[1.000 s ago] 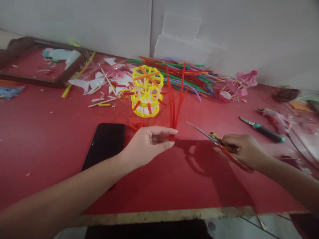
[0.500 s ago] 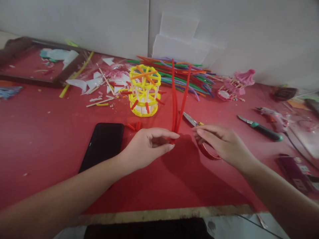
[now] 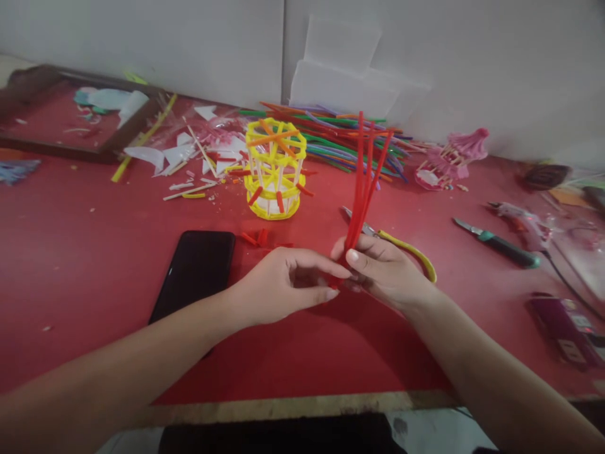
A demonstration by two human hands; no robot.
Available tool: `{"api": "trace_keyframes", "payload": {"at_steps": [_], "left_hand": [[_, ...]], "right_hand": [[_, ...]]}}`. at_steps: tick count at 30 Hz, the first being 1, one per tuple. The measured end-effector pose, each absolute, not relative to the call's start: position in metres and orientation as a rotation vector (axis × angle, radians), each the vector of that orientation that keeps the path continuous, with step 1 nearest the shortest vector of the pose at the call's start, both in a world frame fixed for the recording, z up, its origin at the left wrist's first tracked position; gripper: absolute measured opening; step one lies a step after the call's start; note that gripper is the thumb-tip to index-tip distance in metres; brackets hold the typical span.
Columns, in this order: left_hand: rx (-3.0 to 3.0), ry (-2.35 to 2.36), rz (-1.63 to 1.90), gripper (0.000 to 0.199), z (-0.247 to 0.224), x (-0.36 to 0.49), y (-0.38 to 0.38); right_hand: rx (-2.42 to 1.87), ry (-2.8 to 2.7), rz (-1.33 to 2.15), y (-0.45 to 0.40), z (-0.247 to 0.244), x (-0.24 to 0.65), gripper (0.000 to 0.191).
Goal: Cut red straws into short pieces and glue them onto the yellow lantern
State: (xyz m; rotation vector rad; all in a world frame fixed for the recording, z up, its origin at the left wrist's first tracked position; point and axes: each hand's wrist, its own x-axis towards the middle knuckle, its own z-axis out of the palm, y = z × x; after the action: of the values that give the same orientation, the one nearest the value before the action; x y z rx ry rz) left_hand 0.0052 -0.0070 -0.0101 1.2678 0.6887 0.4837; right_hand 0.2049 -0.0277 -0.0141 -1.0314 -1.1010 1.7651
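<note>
A small bunch of red pipe cleaners [image 3: 360,189] stands nearly upright in front of me, leaning right and fanning out at the top. My right hand [image 3: 385,271] pinches the bunch low down between thumb and fingers. At its bottom ends my left hand [image 3: 278,284] has thumb and forefinger closed around a bit of red. Behind my right hand lies a pair of scissors [image 3: 416,249] with a yellow handle, partly hidden. Short red cut pieces [image 3: 258,238] lie beyond my left hand. Farther back stands a round yellow frame [image 3: 273,214] with pale sticks, orange crosspieces and red stubs.
A black phone [image 3: 193,271] lies left of my left hand. Pipe cleaners of many colours [image 3: 326,148] are heaped by the wall. A craft knife [image 3: 505,249], a glue gun [image 3: 524,224] and a pink model [image 3: 454,157] are on the right. Scraps [image 3: 179,154] and a dark frame [image 3: 106,154] are on the left.
My right hand has come left and taken hold of the red pipe cleaners. The bunch has shifted right and now leans right. My left hand has moved slightly right.
</note>
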Motion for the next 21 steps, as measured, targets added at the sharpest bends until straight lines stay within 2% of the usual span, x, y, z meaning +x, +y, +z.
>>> {"api": "trace_keyframes", "payload": {"at_steps": [7,12,18,21], "left_hand": [[1.227,0.737,0.573,0.048,-0.008,0.007,-0.007],[1.409,0.852,0.63,0.044,0.0,-0.001,-0.004],[2.178,1.162,0.689,0.041,0.006,-0.017,0.008],[2.326,1.259,0.624,0.038,0.007,-0.021,0.014]], "right_hand": [[-1.048,-0.842,1.593,-0.03,-0.013,0.207,0.023],[-1.072,-0.826,1.563,-0.029,-0.012,0.212,0.025],[-1.117,-0.869,1.557,-0.03,-0.016,0.213,0.027],[-1.135,-0.913,1.557,-0.029,-0.019,0.213,0.029]]}}
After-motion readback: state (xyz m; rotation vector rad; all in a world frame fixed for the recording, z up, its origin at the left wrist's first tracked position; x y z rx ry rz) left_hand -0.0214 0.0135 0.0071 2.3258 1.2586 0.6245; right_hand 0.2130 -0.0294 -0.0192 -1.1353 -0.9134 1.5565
